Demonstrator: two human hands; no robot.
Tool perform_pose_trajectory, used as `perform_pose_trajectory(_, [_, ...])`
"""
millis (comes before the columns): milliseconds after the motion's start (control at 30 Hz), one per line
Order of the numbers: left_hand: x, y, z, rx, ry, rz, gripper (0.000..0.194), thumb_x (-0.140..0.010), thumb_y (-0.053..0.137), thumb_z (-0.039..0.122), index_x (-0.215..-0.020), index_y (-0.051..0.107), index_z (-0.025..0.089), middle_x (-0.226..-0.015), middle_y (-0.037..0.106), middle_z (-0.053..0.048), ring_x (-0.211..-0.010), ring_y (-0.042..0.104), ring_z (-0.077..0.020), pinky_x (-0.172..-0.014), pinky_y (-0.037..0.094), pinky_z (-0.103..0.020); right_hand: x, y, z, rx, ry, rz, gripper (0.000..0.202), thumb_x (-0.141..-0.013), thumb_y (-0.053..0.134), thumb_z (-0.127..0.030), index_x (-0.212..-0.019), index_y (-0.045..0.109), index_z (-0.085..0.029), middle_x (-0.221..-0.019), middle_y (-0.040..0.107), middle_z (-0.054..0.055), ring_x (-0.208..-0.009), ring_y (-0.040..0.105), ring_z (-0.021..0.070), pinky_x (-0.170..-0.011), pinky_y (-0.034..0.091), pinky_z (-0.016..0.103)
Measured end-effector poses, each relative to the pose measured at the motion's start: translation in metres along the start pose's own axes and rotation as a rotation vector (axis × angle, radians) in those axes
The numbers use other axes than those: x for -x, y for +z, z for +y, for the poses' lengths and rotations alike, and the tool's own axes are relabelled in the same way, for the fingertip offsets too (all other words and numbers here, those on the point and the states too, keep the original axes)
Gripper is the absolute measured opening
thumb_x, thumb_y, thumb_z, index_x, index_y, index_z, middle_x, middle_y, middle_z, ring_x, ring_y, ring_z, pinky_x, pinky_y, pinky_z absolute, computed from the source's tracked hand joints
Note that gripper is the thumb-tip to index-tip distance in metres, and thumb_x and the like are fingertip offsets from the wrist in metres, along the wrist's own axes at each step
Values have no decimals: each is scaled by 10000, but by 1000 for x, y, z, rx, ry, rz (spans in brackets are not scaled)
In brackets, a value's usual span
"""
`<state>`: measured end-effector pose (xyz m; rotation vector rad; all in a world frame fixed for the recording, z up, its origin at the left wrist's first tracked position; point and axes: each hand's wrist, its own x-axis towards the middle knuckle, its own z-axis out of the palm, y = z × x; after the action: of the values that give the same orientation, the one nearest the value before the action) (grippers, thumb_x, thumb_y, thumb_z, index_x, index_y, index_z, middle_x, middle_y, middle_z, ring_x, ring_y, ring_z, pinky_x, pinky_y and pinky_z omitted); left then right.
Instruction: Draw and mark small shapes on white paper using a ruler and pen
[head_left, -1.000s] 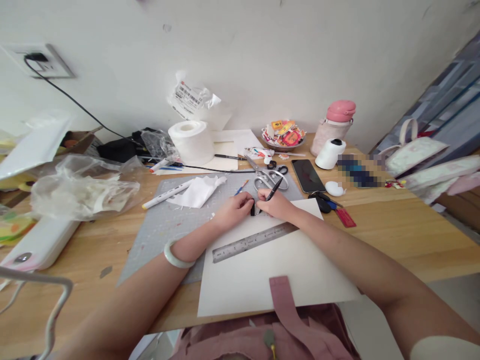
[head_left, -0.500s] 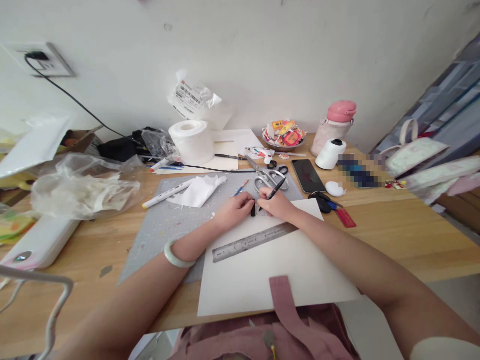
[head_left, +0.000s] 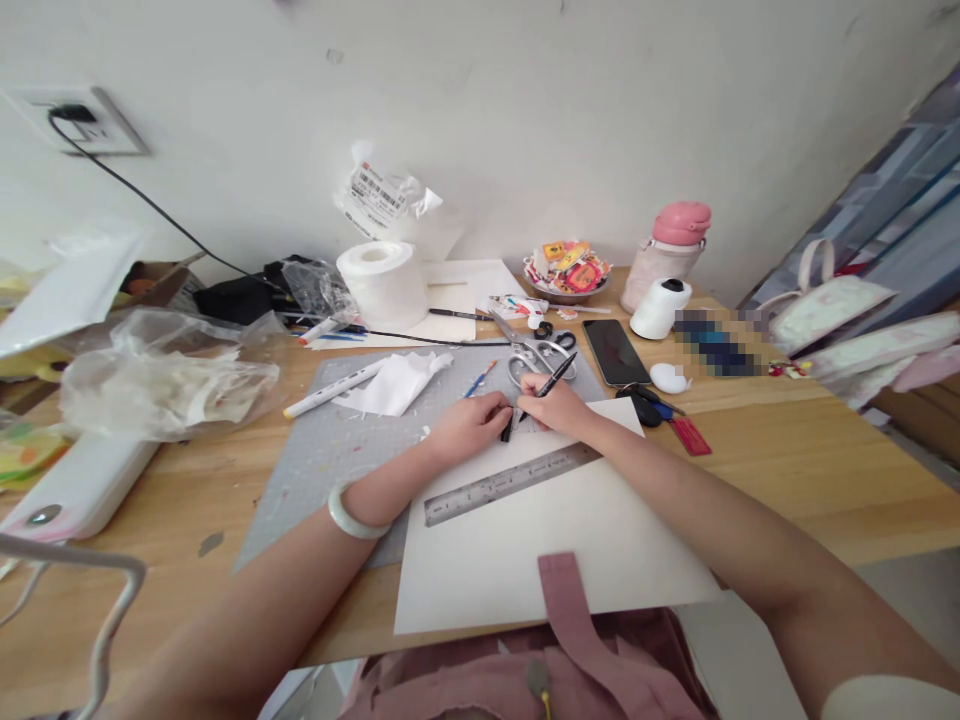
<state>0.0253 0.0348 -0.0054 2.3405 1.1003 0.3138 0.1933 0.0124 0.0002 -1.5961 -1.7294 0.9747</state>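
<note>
My right hand [head_left: 553,405] is closed around a black pen [head_left: 559,370], its tip pointing down at the upper part of a white sheet of paper [head_left: 525,560]. Beside it my left hand [head_left: 476,422] rests with fingers pinched on a small black piece [head_left: 506,430], possibly a pen cap; its kind is too small to tell. Faint lines show on the paper between the hands. A steel ruler [head_left: 502,488] lies slanted on the sheet, below both hands. Just beyond my right hand lie silver scissors [head_left: 517,368].
The sheet partly covers a grey cutting mat [head_left: 300,490]. Crumpled tissue [head_left: 401,382] and a white marker [head_left: 330,388] lie left. Behind stand a paper roll [head_left: 384,290], a bowl of wrapped pieces [head_left: 574,292] and a pink-lidded bottle [head_left: 660,265]. A phone [head_left: 615,352] lies right.
The small black piece at my left fingers has tilted, its lower end shifting slightly left and down. My right hand and the pen have moved marginally to the right.
</note>
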Motion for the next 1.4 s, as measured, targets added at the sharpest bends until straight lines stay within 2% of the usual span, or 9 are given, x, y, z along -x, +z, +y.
perform_pose_trajectory(533, [1,0,0,-32,25,-4,259,-869,340,344,-758,536,216,-649,584,18,-630,550,-143,-558,349,-230,0,0,0,-39,3,-5,170,-646,467,-224,-567,317,-213,-373,378,-87,-366,401,93,-424,300,220])
perform_pose_trajectory(733, [1,-1,1,-27,37,-10,278,-869,324,350,-763,540,212,-671,586,10,-648,551,-146,-567,362,-234,6,4,3,-72,-26,59,157,-647,457,-213,-583,313,-215,-385,370,-91,-372,386,91,-435,298,222])
perform_pose_trajectory(933, [2,-1,2,-29,27,-11,269,-870,332,339,-807,562,213,-712,615,3,-670,564,-152,-580,377,-236,12,1,5,-112,19,7,110,-657,446,-214,-604,350,-214,-396,421,-85,-397,413,97,-452,314,219])
perform_pose_trajectory(1200, [1,0,0,-25,52,-5,257,-862,341,331,-771,550,212,-680,601,8,-651,559,-149,-564,369,-232,10,2,3,-78,16,21,119,-653,461,-224,-601,355,-213,-394,414,-86,-389,429,97,-440,319,214])
perform_pose_trajectory(1400, [-2,-7,-11,-94,-68,67,263,-859,329,350,-770,529,204,-669,596,-7,-633,554,-163,-530,333,-244,11,0,-1,-52,34,19,126,-654,455,-214,-594,344,-210,-387,395,-86,-380,415,92,-449,312,215])
